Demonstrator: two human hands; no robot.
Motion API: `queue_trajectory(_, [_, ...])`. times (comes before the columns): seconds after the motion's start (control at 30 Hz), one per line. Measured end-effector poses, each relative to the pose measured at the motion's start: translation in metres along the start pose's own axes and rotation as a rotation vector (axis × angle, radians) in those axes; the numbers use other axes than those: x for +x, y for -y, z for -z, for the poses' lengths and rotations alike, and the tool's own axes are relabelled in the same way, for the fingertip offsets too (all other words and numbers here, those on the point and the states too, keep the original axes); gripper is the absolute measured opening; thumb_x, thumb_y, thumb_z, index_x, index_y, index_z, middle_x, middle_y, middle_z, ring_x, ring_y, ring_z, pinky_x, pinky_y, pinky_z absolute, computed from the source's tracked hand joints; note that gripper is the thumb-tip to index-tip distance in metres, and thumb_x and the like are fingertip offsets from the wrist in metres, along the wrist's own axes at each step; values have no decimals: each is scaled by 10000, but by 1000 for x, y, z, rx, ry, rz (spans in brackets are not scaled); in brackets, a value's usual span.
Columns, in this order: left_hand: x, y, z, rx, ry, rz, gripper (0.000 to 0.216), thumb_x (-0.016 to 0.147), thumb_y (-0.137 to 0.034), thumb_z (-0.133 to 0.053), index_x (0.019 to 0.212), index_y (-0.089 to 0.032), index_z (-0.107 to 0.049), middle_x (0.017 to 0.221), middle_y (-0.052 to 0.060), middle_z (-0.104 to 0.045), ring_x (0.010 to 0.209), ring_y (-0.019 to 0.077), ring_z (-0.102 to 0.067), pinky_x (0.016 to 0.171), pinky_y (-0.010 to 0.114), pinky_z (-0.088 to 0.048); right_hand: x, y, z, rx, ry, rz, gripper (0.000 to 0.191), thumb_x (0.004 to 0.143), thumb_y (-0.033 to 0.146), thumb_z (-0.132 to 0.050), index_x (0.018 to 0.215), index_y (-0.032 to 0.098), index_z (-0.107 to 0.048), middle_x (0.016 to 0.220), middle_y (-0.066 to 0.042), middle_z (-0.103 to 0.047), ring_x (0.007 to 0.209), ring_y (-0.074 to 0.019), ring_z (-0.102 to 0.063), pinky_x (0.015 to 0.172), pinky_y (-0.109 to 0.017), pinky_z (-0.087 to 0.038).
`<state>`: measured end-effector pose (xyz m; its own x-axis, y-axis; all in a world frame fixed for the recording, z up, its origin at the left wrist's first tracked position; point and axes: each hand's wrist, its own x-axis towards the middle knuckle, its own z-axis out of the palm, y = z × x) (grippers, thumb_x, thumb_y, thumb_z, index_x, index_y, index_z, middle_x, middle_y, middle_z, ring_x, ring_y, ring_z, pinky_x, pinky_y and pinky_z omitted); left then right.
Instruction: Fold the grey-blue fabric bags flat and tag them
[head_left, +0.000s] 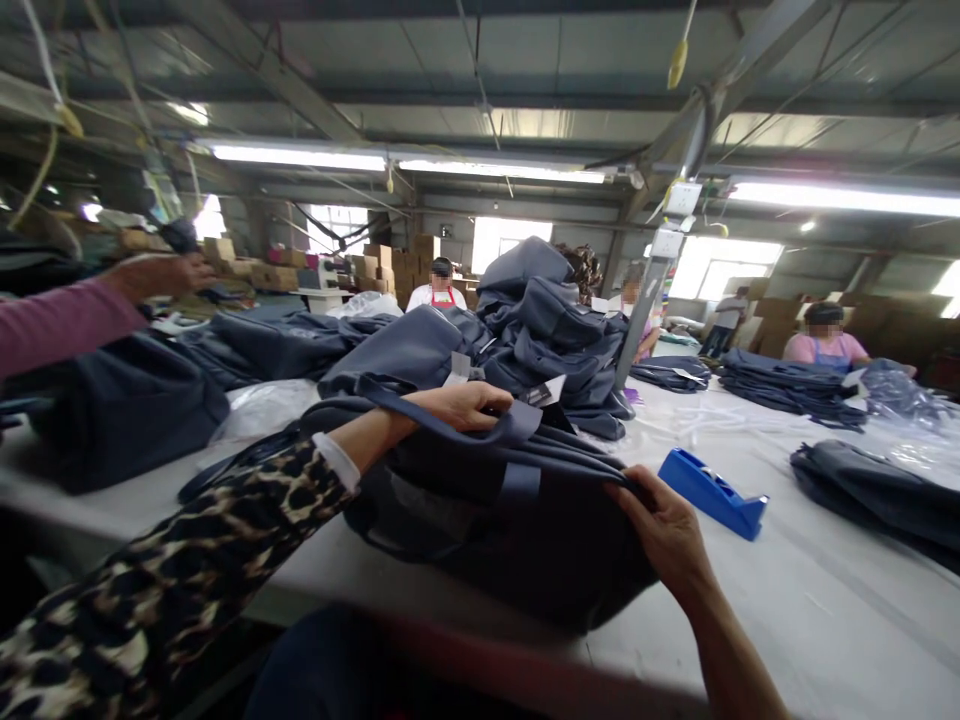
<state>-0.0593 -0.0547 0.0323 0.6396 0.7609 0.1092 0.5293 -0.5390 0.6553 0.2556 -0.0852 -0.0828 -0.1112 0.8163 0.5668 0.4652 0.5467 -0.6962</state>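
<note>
A dark blue-grey fabric bag (pixel 570 550) lies at the table's near edge, its top side toward me. My left hand (pixel 472 405) reaches across the bag, with the wrist passing behind a strap (pixel 405 400); its fingers are closed on the fabric near the strap's wide patch. At the bag's right corner, my right hand (pixel 667 530) pinches the upper edge between thumb and fingers. A white tag (pixel 551 390) sticks up just beyond my left hand. The bag's inside is hidden.
A blue tape dispenser (pixel 712 490) stands right of my right hand. Behind the bag rises a heap of similar bags (pixel 547 320), beside a metal post (pixel 641 310). Flat bag stacks (pixel 787 390) lie farther right. A co-worker's arm (pixel 75 320) reaches in from the left.
</note>
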Motion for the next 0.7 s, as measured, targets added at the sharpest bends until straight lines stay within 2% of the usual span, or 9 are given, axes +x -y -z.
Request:
queue_trajectory(0.1, [0,1,5,205,-91,-26,382,772,-282,-643,1129,-155,-587,969,20,-631,855,160,-579,792,247,-444,-1,-3,-4,19,-22,-19,336,838,548,-632,841,212,-640,676,26,-527,631,-135,-483,528,-219,-390])
queue_trajectory(0.23, [1,-1,7,464,-57,-99,215,845,-266,-583,1023,-157,-637,1065,51,-616,949,186,-601,835,248,-434,-2,-2,-5,50,-14,-50,336,835,547,-638,857,211,-640,699,20,-531,649,-139,-479,541,-224,-390])
queue_trajectory(0.33, [2,-8,1,708,-92,-119,189,885,-228,-537,1028,-193,-655,1165,45,-600,989,179,-615,807,223,-435,-4,-2,-3,61,-14,-42,328,831,542,-645,851,214,-644,699,25,-525,643,-136,-469,555,-230,-391])
queue_trajectory(0.47, [1,-23,-10,974,-67,-21,215,934,-219,-467,972,-170,-673,1013,72,-649,865,185,-637,698,241,-443,-7,-6,-2,49,1,-2,291,842,512,-644,830,221,-646,688,32,-524,647,-134,-475,565,-229,-382])
queue_trajectory(0.57, [0,-29,-15,1025,-30,48,223,928,-158,-440,953,-156,-661,977,88,-670,847,198,-643,697,260,-444,-9,-9,-2,49,-2,1,287,844,507,-641,820,220,-644,676,33,-518,640,-134,-473,558,-227,-378])
queue_trajectory(0.7, [-4,-23,-8,874,-38,30,188,935,-195,-468,1041,-187,-622,1046,62,-661,917,179,-643,719,235,-432,-10,-3,2,59,23,-36,301,817,523,-659,841,222,-658,709,24,-556,652,-143,-497,563,-230,-402])
